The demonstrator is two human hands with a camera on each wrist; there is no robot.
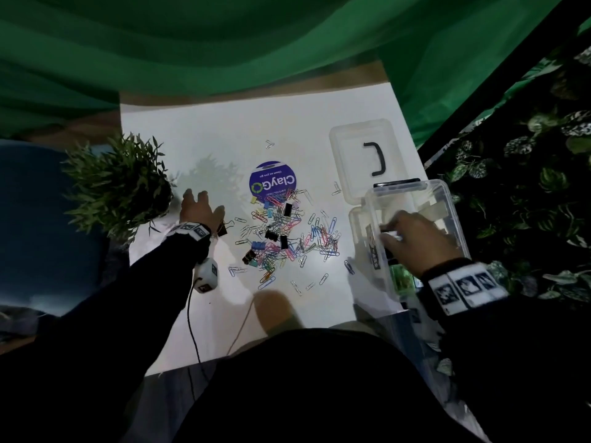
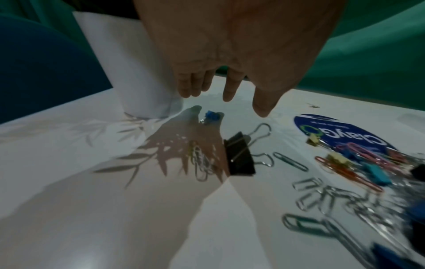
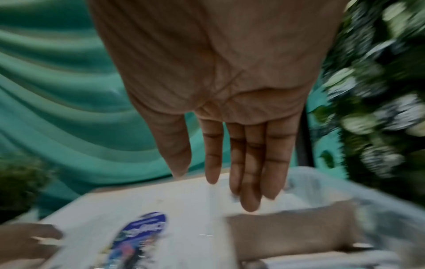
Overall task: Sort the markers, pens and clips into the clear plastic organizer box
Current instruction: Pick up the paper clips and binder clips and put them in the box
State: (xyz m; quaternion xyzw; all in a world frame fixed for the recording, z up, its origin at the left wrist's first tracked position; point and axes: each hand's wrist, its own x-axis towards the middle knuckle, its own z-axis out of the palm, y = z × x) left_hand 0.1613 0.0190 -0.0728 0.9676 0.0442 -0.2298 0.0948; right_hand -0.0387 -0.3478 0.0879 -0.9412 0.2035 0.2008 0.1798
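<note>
A pile of coloured and silver paper clips and black binder clips lies mid-table. My left hand hovers at the pile's left side, fingers relaxed and spread, holding nothing. In the left wrist view the left hand hangs above a black binder clip and a small blue clip. At the table's right edge stands the clear organizer box. My right hand is over its open top. The blurred right wrist view shows the right hand with straight, empty fingers above the box.
The box's clear lid with a black handle lies behind the box. A round purple card sits behind the pile. A potted plant stands at the left edge, close to my left hand. A blue chair is left of the white table.
</note>
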